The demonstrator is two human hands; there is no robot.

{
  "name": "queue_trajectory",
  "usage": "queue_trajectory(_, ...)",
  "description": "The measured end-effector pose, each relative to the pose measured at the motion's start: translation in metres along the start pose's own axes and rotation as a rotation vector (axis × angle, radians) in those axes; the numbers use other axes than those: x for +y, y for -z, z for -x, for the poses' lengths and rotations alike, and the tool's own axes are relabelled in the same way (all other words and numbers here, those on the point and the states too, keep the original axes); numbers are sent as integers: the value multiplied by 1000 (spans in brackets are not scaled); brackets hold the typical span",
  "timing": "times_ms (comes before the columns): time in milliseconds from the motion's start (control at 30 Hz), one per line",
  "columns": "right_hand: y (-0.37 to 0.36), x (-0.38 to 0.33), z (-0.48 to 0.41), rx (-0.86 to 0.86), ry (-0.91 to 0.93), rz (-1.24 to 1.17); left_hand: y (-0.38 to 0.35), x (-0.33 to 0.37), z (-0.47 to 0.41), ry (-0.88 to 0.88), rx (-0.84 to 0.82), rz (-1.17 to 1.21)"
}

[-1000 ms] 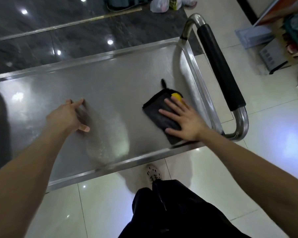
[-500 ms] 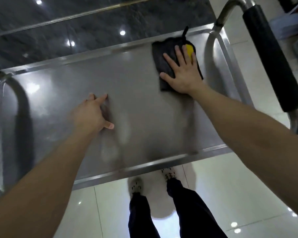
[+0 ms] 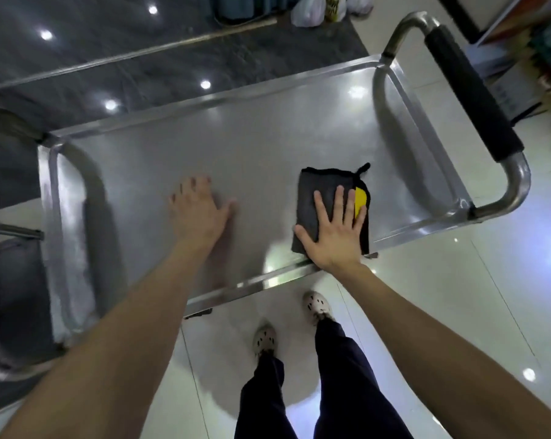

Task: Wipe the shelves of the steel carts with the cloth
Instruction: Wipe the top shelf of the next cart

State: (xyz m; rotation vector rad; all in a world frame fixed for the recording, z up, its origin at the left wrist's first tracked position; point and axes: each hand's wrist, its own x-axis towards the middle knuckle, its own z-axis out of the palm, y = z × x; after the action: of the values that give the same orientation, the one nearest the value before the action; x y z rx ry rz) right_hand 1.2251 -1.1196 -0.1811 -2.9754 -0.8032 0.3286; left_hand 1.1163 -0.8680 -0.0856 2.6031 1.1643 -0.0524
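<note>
The steel cart's top shelf [image 3: 268, 144] fills the middle of the head view, shiny and bare. A folded black cloth [image 3: 318, 191] with a yellow patch and a small loop lies near the shelf's front edge, right of centre. My right hand [image 3: 334, 232] presses flat on the cloth with fingers straight and spread. My left hand [image 3: 198, 213] rests flat on the bare steel at the middle of the shelf, fingers extended.
A steel handle with a black grip [image 3: 470, 96] rises at the cart's right end; another handle [image 3: 1, 122] stands at the left end. Plastic bags [image 3: 318, 9] and boxes [image 3: 515, 83] sit on the floor beyond. My feet [image 3: 287, 324] stand on white tiles by the front rim.
My right hand has slid the cloth from the shelf's far right corner back toward the front edge. The left hand stays flat on the shelf's middle.
</note>
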Motion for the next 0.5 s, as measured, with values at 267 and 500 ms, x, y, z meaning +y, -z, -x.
queue_trajectory(267,-3,-43,-13,-8,127,29,-6,-196,119,-93,-267,-65)
queue_trajectory(500,-23,-113,34,32,303,30,-20,-210,126,-142,-207,-130)
